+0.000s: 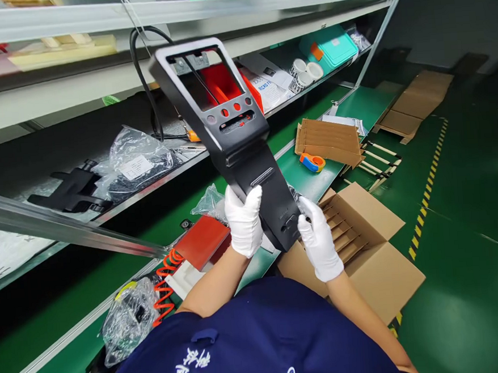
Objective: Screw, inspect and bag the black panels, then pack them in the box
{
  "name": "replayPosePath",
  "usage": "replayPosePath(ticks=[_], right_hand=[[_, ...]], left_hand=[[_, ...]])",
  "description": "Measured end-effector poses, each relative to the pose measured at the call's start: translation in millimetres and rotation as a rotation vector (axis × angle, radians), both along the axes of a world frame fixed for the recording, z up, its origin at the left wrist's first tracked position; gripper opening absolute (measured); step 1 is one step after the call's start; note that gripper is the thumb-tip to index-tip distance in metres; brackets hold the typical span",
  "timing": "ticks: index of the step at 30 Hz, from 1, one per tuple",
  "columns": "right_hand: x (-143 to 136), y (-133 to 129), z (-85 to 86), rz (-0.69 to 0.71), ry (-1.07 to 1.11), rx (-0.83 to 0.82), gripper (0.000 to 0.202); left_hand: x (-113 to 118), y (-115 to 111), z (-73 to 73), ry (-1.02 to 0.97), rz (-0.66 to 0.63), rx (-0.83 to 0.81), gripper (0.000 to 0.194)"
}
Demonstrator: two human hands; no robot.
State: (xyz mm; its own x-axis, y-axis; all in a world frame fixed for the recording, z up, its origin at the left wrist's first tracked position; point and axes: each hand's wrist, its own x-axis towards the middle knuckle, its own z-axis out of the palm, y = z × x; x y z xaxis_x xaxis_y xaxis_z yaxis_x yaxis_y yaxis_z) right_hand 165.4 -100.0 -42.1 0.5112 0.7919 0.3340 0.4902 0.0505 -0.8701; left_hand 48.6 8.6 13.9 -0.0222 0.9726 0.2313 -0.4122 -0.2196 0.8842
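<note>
"Gripping what, that left hand [245, 223]?"

"A black housing [251, 164]. The hand wears a white fabric glove; its thumb presses the smooth face, and the fingers go behind the left edge."

"And the right hand [320, 241]?"

"Gloved too, thumb and curled fingers holding the lower right edge. How far they reach behind, I cannot tell."

"Where exactly is the housing?"

"Raised before the chest, tilted, its upper end in front of the shelf [12, 163]. It bends midway: a flat lower panel, then a head framing a big round-cornered opening, with four round holes and a long slot beneath."

"What surrounds it?"

"Near the right hand, a brown cardboard carton [377, 217], flaps spread, ribbed with dividers. By the left wrist, a flat reddish panel [201, 241] and a springy orange coiled hose [173, 259]. On the shelf, a crinkled clear bag [133, 146] beside an angular black part [68, 190]."
</note>
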Motion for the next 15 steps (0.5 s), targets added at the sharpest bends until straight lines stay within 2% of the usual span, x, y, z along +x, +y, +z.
replayPosePath(ticks=[3,6,10,15], right_hand=[[-12,3,0.9,-0.144,-0.239,0.114,0.054],[-27,13,3.9,-0.188,-0.407,0.122,0.062],[-36,30,6.2,-0.212,-0.402,0.121,0.056],[-37,43,4.0,-0.177,-0.357,0.121,0.042]], left_hand=[[-1,1,6.4,-0.006,0.083,0.074,0.053],[1,-2,15.9,-0.022,0.119,0.106,0.056],[4,-2,24.3,-0.023,0.183,0.087,0.057],[3,2,24.4,-0.002,0.228,0.073,0.048]])
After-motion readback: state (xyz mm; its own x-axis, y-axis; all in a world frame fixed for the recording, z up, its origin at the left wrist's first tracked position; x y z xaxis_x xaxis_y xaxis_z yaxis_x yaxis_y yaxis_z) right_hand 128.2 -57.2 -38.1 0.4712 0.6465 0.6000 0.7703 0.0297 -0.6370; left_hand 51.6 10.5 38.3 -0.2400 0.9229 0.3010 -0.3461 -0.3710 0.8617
